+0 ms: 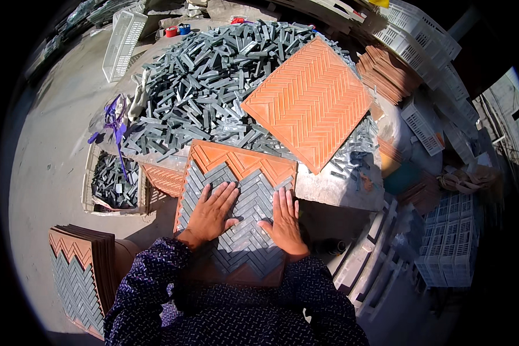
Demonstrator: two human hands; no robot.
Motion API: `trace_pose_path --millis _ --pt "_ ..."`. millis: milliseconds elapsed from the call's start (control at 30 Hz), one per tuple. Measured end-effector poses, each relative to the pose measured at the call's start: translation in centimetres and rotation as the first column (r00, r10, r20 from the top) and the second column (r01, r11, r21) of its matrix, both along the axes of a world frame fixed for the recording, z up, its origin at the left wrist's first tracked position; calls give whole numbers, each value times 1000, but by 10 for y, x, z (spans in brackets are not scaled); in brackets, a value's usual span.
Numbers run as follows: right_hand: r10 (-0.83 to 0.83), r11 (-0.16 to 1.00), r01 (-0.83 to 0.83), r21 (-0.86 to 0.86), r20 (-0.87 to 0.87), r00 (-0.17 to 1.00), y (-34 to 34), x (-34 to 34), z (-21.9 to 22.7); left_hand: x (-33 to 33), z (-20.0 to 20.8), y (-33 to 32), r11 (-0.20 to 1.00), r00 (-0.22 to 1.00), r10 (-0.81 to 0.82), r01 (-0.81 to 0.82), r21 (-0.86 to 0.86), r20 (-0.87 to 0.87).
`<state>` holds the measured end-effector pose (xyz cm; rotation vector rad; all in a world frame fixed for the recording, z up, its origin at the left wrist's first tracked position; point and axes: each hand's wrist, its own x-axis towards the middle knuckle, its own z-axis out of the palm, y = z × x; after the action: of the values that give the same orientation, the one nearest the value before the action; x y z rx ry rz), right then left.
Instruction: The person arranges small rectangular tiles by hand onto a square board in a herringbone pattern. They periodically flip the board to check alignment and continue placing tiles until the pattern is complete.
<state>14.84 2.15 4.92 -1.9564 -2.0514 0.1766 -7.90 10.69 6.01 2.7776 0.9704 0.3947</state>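
In front of me lies an orange mould tray (pixel 213 154) with herringbone grooves, its near end toward my body. Grey stone strips (pixel 245 245) fill most of its grooves in a zigzag pattern; bare orange shows along the far end. My left hand (pixel 212 212) rests flat on the strips left of the middle, fingers spread a little. On the right side my right hand (pixel 284 222) lies flat, its fingers stretched toward the far end. Neither hand grips anything. Past the tray, a second orange mould tray (pixel 311 104) without strips lies tilted on a heap of loose grey strips (pixel 213 81).
At the left, a crate (pixel 89 193) holds more strips, below a purple cord (pixel 116 121). A stack of filled trays (pixel 78 277) stands lower left. White plastic crates (pixel 450 242) and stacked orange trays (pixel 386 72) are on the right, near a pallet (pixel 363 259).
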Motion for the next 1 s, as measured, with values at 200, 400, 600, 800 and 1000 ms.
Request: trace_pose_path --millis 200,400,600,800,1000 --pt "-190 922 358 147 -633 750 -53 24 -17 -41 20 -16 968 931 229 -187 -166 283" --pt "-414 904 363 -226 -673 613 -108 -1 -45 -86 -6 -80 515 387 803 -70 -854 453" --pt "-372 885 365 -290 -911 179 -104 39 -59 -73 -53 -97 430 486 713 266 -863 505" --pt "-238 963 146 -226 -968 77 -104 48 -78 -73 -70 -97 411 427 747 306 -859 509" --pt "-396 913 64 -404 -835 381 -134 45 -75 -78 -70 -96 491 598 653 132 -861 464"
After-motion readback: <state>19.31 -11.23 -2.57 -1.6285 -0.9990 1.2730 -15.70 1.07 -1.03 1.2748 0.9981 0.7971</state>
